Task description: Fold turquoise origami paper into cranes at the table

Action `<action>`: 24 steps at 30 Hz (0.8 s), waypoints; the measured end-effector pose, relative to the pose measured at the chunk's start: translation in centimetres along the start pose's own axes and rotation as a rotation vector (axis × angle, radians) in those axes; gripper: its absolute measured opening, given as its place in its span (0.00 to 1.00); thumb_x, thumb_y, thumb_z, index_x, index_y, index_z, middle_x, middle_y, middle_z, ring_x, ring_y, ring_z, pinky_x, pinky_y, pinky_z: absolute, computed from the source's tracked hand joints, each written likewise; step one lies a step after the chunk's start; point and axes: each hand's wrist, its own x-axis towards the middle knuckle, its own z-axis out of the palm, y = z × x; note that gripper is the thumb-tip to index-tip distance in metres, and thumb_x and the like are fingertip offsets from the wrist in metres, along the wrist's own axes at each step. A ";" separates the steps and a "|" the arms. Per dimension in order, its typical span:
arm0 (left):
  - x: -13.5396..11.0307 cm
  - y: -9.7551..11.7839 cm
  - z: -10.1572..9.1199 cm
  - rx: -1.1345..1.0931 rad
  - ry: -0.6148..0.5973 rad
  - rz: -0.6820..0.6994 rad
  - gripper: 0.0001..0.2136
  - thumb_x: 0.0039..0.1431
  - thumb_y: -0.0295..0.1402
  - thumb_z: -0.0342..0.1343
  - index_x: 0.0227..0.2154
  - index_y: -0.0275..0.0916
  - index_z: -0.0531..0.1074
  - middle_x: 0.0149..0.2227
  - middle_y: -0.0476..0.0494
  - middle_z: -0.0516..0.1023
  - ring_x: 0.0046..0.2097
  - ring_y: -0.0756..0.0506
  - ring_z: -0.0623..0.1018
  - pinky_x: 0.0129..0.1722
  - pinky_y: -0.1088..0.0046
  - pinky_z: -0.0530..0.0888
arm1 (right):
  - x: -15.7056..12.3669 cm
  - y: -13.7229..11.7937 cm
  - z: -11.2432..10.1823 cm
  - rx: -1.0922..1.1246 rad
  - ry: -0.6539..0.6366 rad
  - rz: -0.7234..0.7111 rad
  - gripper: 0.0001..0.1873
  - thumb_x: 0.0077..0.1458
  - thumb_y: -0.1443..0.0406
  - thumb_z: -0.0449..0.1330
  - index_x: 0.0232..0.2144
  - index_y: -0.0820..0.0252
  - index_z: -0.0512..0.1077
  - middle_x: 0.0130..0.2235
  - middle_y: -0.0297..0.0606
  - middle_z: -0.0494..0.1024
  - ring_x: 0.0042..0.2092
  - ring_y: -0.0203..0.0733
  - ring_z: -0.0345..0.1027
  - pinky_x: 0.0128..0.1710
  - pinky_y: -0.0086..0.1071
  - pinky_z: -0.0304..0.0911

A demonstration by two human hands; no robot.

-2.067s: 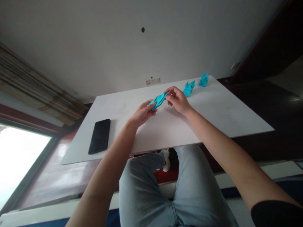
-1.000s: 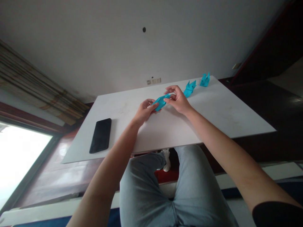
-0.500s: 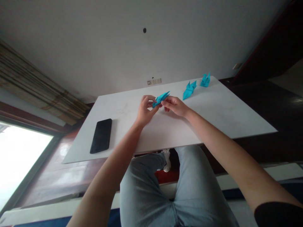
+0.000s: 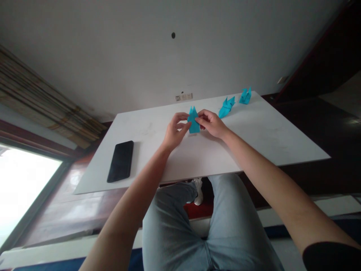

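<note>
Pinching folded turquoise paper [image 4: 194, 127] between left hand [image 4: 175, 131] and right hand [image 4: 213, 123]

The left hand [image 4: 175, 130] and right hand [image 4: 213, 123] pinch a turquoise folded paper [image 4: 194, 126] from either side, its two narrow points upward, over a white worktop [image 4: 267, 139]. Beyond the right hand stand a nearer origami figure [image 4: 226, 108] and, at the far corner, a farther origami figure [image 4: 245, 97], both turquoise. A black smartphone [image 4: 120, 162] lies near the left forearm [image 4: 141, 188]. Wall sockets [image 4: 183, 97] show behind the worktop; a striped curtain [image 4: 42, 101] hangs at left.
</note>
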 end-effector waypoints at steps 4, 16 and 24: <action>0.2 -0.5 -0.1 -0.066 0.018 -0.070 0.25 0.64 0.43 0.78 0.57 0.47 0.73 0.48 0.47 0.84 0.39 0.50 0.85 0.40 0.74 0.81 | 0.1 0.4 -0.1 -0.014 0.013 -0.010 0.35 0.56 0.33 0.77 0.43 0.51 0.73 0.32 0.29 0.76 0.31 0.38 0.70 0.32 0.34 0.69; 0.9 -1.1 -0.1 -0.062 0.148 -0.019 0.19 0.63 0.44 0.78 0.45 0.42 0.76 0.48 0.45 0.82 0.39 0.51 0.82 0.42 0.74 0.81 | -0.4 -0.1 -0.1 -0.003 -0.021 -0.033 0.23 0.60 0.47 0.76 0.44 0.49 0.73 0.43 0.32 0.83 0.33 0.37 0.75 0.26 0.30 0.67; 0.4 -0.5 -0.3 -0.031 0.090 -0.119 0.19 0.63 0.50 0.80 0.42 0.42 0.82 0.26 0.53 0.75 0.27 0.50 0.75 0.29 0.72 0.75 | -0.6 -0.2 -0.1 -0.120 -0.039 -0.074 0.16 0.60 0.53 0.76 0.45 0.51 0.80 0.46 0.34 0.85 0.34 0.37 0.73 0.34 0.34 0.70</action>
